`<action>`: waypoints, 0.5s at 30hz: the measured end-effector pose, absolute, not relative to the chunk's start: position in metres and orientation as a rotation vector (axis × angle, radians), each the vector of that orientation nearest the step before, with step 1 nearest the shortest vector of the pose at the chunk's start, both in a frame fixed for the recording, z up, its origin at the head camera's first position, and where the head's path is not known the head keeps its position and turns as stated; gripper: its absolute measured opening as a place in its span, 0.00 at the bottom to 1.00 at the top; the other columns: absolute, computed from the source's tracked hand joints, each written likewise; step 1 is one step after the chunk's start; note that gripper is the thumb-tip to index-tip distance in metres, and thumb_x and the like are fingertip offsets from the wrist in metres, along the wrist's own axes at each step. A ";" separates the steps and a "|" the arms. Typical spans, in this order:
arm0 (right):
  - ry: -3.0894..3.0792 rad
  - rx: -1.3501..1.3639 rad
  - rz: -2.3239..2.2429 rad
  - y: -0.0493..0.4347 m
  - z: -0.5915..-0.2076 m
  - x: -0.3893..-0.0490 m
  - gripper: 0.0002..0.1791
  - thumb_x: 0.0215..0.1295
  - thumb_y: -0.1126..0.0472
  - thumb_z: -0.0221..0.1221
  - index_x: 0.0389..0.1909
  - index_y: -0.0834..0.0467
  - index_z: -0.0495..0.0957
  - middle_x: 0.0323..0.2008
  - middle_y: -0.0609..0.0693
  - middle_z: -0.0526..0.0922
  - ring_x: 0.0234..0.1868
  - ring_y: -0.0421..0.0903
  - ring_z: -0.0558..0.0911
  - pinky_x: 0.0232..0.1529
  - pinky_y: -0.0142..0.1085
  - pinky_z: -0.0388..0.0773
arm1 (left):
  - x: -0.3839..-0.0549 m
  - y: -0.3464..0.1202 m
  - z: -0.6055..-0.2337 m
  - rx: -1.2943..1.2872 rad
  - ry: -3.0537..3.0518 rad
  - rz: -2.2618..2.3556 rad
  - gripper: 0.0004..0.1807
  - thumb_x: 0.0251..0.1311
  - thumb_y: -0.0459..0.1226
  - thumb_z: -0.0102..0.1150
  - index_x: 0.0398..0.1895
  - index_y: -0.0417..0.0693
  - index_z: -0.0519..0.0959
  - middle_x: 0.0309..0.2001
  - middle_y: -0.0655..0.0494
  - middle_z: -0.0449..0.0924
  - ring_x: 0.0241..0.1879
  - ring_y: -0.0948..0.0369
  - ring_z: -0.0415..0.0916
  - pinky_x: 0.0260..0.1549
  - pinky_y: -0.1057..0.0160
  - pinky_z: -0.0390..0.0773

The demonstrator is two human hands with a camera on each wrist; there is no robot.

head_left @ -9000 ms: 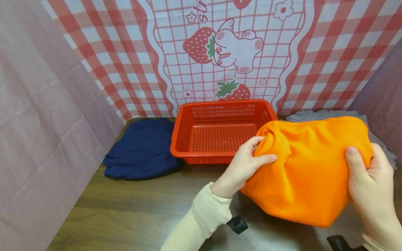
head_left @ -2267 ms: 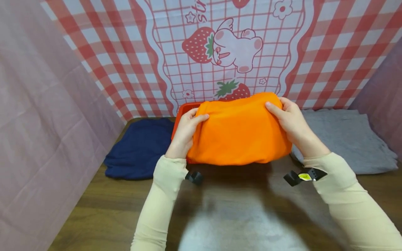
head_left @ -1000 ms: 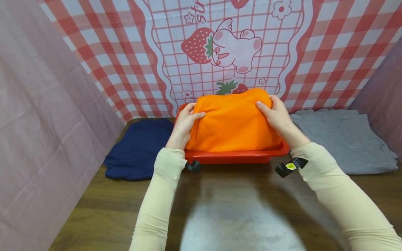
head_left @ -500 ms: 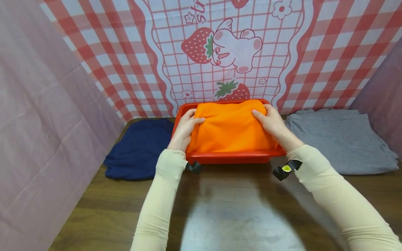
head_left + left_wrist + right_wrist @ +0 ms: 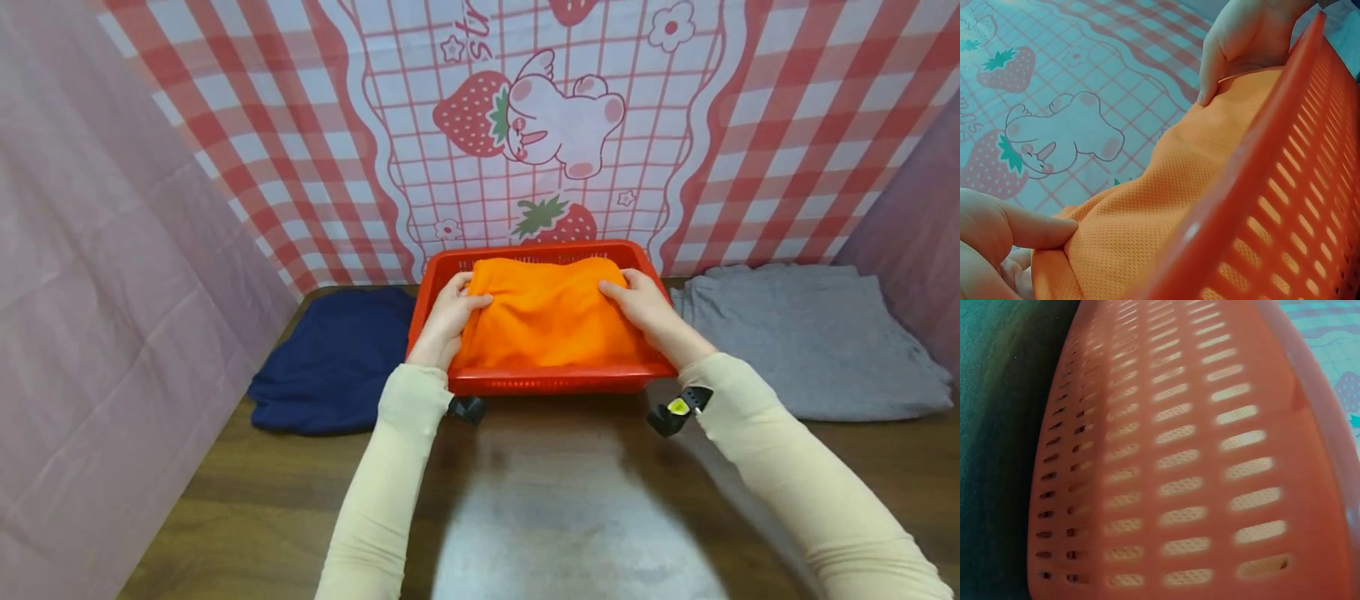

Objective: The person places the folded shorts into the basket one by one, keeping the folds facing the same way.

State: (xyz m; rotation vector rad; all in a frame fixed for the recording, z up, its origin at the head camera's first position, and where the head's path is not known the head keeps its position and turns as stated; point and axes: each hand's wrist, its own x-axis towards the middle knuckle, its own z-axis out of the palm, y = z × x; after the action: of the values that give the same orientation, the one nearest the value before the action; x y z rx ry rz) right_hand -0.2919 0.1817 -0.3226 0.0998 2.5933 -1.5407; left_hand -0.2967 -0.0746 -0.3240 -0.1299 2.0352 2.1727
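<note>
A folded orange garment of mesh fabric lies within the red plastic basket, its near side behind the front rim. My left hand pinches its left edge, thumb on top and fingers tucked underneath. At the opposite edge, my right hand grips it the same way. In the left wrist view, the left thumb presses a crease into the orange garment, and the right hand holds the far end. Only the slotted wall of the basket fills the right wrist view, with fabric showing through the slots.
Left of the basket lies a folded navy cloth on the wooden table. A folded grey cloth sits to its right. Behind stands a checked strawberry-print curtain, and a pink curtain closes off the left side.
Both hands have carried the orange garment from above the grey cloth leftward to over the basket, then lowered it inside. The basket's back rim shows again, and the grey cloth is uncovered.
</note>
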 end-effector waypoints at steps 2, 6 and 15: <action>2.580 0.096 -1.534 0.182 -0.326 -0.293 0.31 0.69 0.51 0.43 0.65 0.66 0.52 0.57 0.63 0.63 0.50 0.54 0.67 0.59 0.45 0.64 | -0.297 -0.075 -0.327 -0.136 2.034 2.155 0.23 0.58 0.29 0.53 0.57 0.50 0.67 0.55 0.51 0.71 0.50 0.56 0.71 0.54 0.58 0.69; 2.548 0.083 -1.546 0.183 -0.330 -0.294 0.29 0.69 0.56 0.42 0.66 0.67 0.52 0.58 0.63 0.63 0.51 0.55 0.66 0.58 0.44 0.64 | -0.297 -0.075 -0.332 -0.140 2.042 2.134 0.24 0.58 0.28 0.52 0.58 0.49 0.65 0.56 0.52 0.71 0.50 0.56 0.71 0.53 0.58 0.69; 2.533 0.014 -1.533 0.183 -0.333 -0.295 0.28 0.66 0.61 0.40 0.66 0.67 0.51 0.57 0.63 0.63 0.49 0.54 0.67 0.52 0.39 0.66 | -0.296 -0.074 -0.336 -0.150 2.084 2.126 0.24 0.58 0.29 0.53 0.58 0.52 0.65 0.55 0.53 0.71 0.49 0.57 0.71 0.53 0.58 0.69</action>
State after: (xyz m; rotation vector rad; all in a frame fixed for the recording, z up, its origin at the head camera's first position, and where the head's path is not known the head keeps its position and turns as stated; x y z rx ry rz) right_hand -0.2949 0.1832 -0.3332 0.0142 2.5332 -1.5329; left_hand -0.2965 -0.0744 -0.3357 -0.1503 2.0835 2.1259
